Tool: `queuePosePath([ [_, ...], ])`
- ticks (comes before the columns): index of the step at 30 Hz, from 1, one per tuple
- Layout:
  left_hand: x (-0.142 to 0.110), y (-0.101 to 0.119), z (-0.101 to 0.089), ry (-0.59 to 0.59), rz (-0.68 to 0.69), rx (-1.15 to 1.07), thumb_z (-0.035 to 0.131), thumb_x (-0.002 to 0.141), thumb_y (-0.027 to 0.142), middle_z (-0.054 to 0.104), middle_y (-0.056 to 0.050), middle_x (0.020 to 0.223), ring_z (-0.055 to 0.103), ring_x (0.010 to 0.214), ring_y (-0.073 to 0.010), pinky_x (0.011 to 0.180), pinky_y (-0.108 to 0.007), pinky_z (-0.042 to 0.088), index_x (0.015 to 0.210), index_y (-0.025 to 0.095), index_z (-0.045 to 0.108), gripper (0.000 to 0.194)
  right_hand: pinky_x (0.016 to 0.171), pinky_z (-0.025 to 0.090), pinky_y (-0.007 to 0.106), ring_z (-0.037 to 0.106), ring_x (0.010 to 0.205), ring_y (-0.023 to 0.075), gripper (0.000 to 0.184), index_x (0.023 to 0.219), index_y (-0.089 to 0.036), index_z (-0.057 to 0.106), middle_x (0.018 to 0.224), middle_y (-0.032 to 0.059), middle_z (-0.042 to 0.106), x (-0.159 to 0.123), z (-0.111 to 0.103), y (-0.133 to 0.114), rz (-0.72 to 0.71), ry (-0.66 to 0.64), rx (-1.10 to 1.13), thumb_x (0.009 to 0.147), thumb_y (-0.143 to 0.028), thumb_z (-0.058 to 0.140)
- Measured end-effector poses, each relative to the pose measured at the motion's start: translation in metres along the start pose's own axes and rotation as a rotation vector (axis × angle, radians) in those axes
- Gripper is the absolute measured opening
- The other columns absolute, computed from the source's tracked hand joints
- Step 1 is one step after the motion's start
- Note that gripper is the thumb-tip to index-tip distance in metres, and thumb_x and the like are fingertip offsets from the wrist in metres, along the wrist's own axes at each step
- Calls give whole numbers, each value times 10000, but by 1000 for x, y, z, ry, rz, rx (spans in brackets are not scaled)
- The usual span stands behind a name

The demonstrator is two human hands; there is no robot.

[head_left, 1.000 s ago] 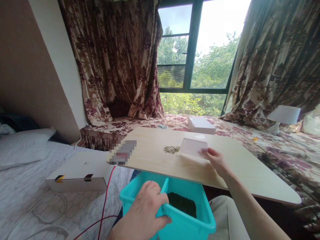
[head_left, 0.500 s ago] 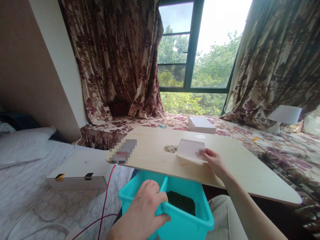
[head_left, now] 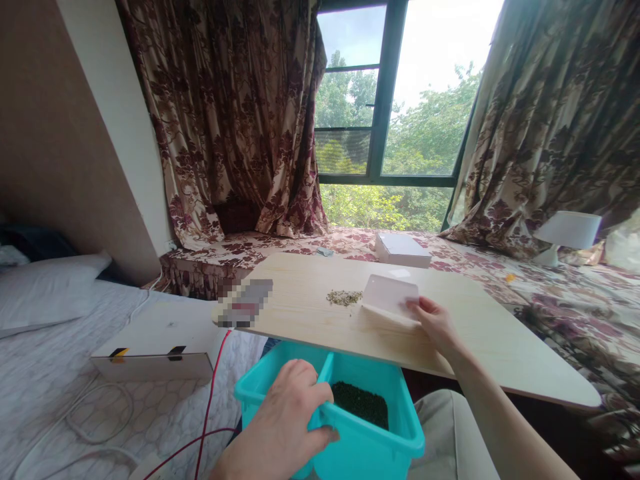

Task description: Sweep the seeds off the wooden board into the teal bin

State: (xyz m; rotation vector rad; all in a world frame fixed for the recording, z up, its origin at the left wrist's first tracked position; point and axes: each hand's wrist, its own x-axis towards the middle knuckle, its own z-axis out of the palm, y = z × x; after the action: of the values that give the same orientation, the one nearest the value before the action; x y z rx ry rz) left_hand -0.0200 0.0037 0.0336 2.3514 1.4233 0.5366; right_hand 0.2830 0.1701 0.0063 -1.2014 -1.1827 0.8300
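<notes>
My right hand (head_left: pixel 437 323) pinches the right edge of a translucent white plastic sheet (head_left: pixel 390 295), holding it tilted over the wooden tabletop (head_left: pixel 300 320). Just left of the sheet lies a small scattered pile of greenish-brown bits (head_left: pixel 344 297), which look like seeds or grains. Below the table's near edge sits a turquoise divided bin (head_left: pixel 370 448). My left hand (head_left: pixel 295 407) is closed around the bin's near rim, by the divider. Dark granules (head_left: pixel 359 405) lie in its right compartment; my left hand partly hides the left one.
A blurred-out device (head_left: pixel 246 303) with a red cable (head_left: pixel 213 383) lies at the table's left end. To the left, a white box (head_left: pixel 155 343) rests on the bed. Another white box (head_left: pixel 403 251) and a lamp (head_left: pixel 567 230) stand on the window ledge.
The plastic sheet in my right hand has shifted a little to the right, away from the pile. My left hand stays on the bin's rim.
</notes>
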Motion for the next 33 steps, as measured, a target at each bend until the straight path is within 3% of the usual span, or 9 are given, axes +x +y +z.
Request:
queuePosePath([
  [5, -1, 1, -1, -3, -10, 9, 755, 701, 236, 515, 20, 888, 446, 936, -190, 827, -323, 346, 765, 203, 557, 211, 650, 513, 295, 677, 752, 221, 329, 785, -191, 732, 847, 62, 753, -4, 1, 0, 20, -16, -43, 571, -441, 754],
  [12, -1, 0, -1, 2, 0, 13, 712, 734, 257, 516, 15, 880, 453, 933, -193, 834, -329, 351, 765, 206, 564, 160, 688, 520, 301, 682, 802, 233, 390, 859, -178, 735, 815, 76, 752, -17, -2, -1, -2, -141, -89, 621, -486, 719],
  [21, 0, 1, -6, -16, -20, 10, 702, 739, 242, 512, 16, 876, 448, 939, -194, 840, -323, 343, 772, 207, 564, 146, 649, 515, 297, 678, 761, 224, 350, 809, -191, 736, 842, 62, 753, -18, 18, -3, -37, -104, -59, 612, -481, 723],
  [33, -5, -5, -8, 3, -51, 11, 682, 746, 211, 511, 14, 868, 451, 920, -194, 804, -317, 343, 783, 203, 556, 132, 680, 514, 296, 672, 767, 214, 380, 816, -192, 735, 850, 64, 753, -28, 26, -8, 7, -218, -23, 592, -499, 743],
])
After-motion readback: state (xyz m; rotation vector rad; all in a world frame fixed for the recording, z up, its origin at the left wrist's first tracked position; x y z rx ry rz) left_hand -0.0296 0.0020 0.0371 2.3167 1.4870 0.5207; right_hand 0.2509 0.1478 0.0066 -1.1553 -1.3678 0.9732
